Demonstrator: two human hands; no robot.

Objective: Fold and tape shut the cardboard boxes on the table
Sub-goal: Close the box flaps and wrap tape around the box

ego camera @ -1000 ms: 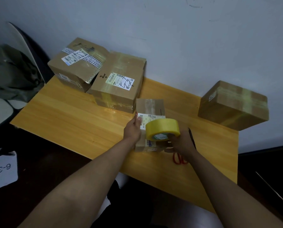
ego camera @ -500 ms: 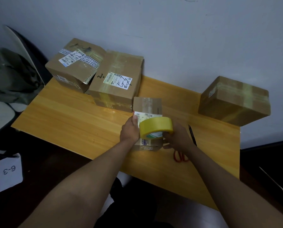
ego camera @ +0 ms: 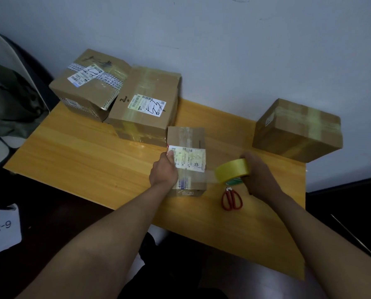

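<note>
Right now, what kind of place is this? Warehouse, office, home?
Probably a small packing or parcel station in a plain room, not a warehouse. Taped cardboard boxes with shipping labels sit on a wooden table against a bare wall; a tape roll and red scissors are out.

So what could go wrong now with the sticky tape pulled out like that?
The stretched tape between the box and the roll might twist or stick to itself. The small box could slide, since only the left hand steadies it. The right hand may bump the scissors lying just below the roll.
</note>
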